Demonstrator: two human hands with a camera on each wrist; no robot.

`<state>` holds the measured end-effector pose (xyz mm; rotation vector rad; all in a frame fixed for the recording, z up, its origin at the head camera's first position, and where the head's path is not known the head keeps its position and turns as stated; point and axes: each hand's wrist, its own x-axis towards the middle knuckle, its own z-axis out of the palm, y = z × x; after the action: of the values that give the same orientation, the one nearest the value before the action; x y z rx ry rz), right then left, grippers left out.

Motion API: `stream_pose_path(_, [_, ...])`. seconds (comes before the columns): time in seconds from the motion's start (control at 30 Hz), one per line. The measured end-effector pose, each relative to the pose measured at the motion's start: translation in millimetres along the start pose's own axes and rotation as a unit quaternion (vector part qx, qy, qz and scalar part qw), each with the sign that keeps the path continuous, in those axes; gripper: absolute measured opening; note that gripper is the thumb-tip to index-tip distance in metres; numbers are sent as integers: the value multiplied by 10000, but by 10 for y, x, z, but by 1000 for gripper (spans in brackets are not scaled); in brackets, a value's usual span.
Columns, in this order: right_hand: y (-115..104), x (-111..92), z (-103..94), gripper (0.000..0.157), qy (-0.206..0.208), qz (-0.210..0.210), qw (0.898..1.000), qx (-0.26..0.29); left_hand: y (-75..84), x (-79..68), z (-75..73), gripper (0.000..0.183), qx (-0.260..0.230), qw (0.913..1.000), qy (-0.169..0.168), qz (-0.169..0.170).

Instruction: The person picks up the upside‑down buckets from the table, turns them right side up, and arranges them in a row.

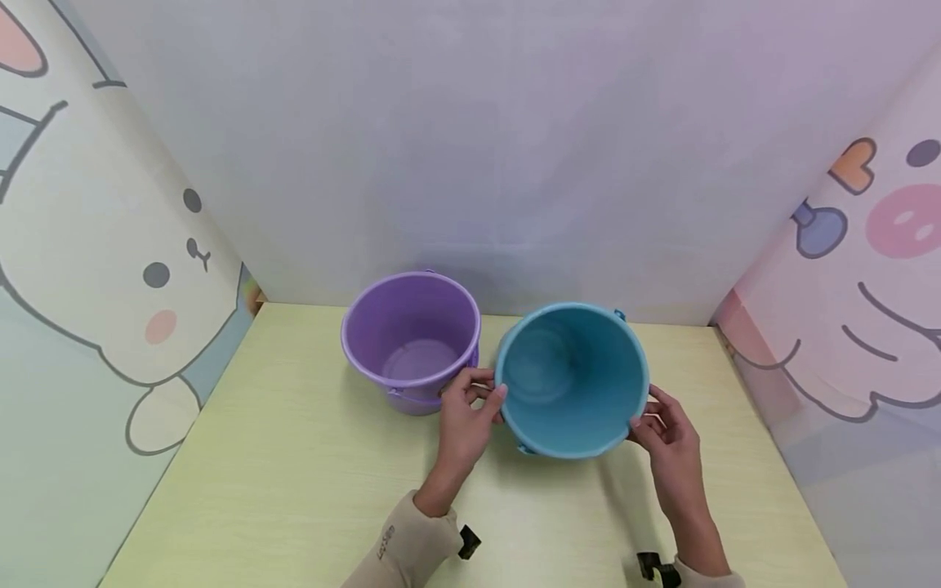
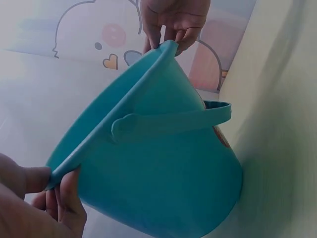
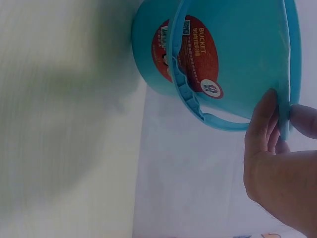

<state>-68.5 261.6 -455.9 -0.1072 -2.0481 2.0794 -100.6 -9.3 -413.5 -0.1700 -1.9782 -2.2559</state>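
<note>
A blue plastic bucket (image 1: 581,388) leans with its open mouth toward the head camera. My left hand (image 1: 465,425) pinches the left side of its rim between thumb and fingers. On the opposite side, my right hand (image 1: 672,449) grips the rim the same way, thumb inside and fingers outside. The bucket's handle (image 2: 171,125) hangs down along the outer wall. A red oval label (image 3: 200,54) shows on that wall in the right wrist view. Just left of it stands a purple bucket (image 1: 412,327), upright, its near right side partly behind my left hand.
Both buckets are over a pale yellow-green table (image 1: 294,457). A plain whitish backdrop (image 1: 470,147) rises at the table's far edge. Side panels with cartoon animals, a left panel (image 1: 88,269) and a right panel (image 1: 853,327), flank the table.
</note>
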Motion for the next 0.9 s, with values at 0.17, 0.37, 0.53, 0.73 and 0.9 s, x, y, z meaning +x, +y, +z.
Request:
stream_pose_path(0.17, [-78, 57, 8, 49, -33, -81, 10000, -7, -18, 7, -2, 25, -108, 9998, 85, -148])
stream_pose_path(0.37, [-138, 127, 4, 48, -4, -118, 9999, -62, -5, 3, -4, 37, -183, 9989, -149, -403])
stream_pose_path(0.53, [-171, 162, 7, 49, -53, -92, 9997, -199, -82, 15, 1, 52, -380, 9972, -343, -554])
stream_pose_path(0.73, [-223, 196, 16, 57, -563, 68, 9984, 79, -282, 44, 26, 59, -771, 9940, -427, -652])
stream_pose_path(0.9, [-260, 235, 43, 63, -795, 157, 9965, 206, -319, 65, 50, 56, -1125, 9905, -248, -752])
